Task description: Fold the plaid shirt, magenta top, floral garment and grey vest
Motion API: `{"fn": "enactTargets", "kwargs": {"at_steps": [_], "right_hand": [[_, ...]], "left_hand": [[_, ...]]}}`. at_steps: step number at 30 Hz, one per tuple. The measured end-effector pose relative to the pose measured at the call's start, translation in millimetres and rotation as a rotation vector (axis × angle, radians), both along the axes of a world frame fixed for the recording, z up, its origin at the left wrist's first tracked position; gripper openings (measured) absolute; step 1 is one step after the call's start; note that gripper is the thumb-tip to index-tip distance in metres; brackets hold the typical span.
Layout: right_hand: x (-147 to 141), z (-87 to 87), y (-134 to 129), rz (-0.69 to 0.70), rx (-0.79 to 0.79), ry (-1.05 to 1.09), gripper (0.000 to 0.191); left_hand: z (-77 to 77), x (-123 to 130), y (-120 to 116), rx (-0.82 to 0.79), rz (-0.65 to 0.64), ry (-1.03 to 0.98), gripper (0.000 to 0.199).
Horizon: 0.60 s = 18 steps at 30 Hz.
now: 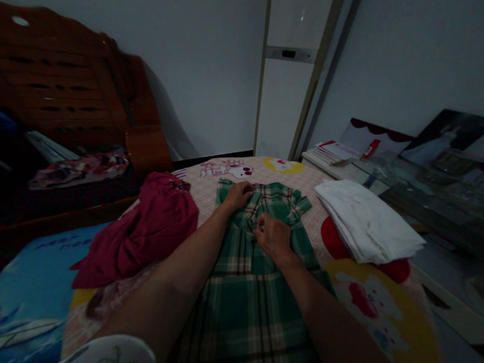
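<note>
My L hand is palm-down on the upper part of the green plaid dress, fingers bent; can't tell if they've got any cloth. My R hand is just nearer me & to the right, on the dress's front, fingers curled in w/ thumb & fingertips drawn together; can't tell if fabric's caught btwn them. Dress lies flat under both hands, skirt running back toward me btwn my forearms, one short sleeve beyond R hand, to its right.

Left of L hand: crumpled maroon garment. Right of R hand: folded white cloth. All on a pink cartoon-print cover. Straight past both hands, by the wall, a tall floor-standing AC unit. Far left of L hand, wooden bench; well right of R hand, a glass shelf & a tilted photo.
</note>
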State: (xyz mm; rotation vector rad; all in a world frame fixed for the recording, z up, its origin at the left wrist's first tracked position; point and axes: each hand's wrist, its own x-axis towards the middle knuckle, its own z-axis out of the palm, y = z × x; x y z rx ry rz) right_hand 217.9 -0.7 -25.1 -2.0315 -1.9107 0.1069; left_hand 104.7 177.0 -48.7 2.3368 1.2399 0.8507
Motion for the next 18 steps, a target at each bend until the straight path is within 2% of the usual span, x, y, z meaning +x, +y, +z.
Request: {"fn": "enactTargets", "kwargs": {"at_steps": [4,7,11,15,18], "right_hand": [[-2,-0.8,-3,0.138,-0.008,-0.046,0.026],[0,1.4,-1,0.138,-0.062,-0.050,0.022],[21,23.7,5,0.033,0.031,0.087,0.023],[60,52.3,9,-0.099,0.169,0.242,0.026],[87,53.4,11,-0.232,0.206,0.229,0.028]], "left_hand": [[0.3,-1,-1,-0.007,0.005,0.020,0.023],[1.1,-1,-1,-0.004,-0.007,0.076,0.019],[2.3,-1,0,0.027,-0.047,0.150,0.015],[3.1,1,0,0.037,-0.084,0.210,0.020],[3.6,2,-1,0.059,-0.103,0.238,0.025]]}}
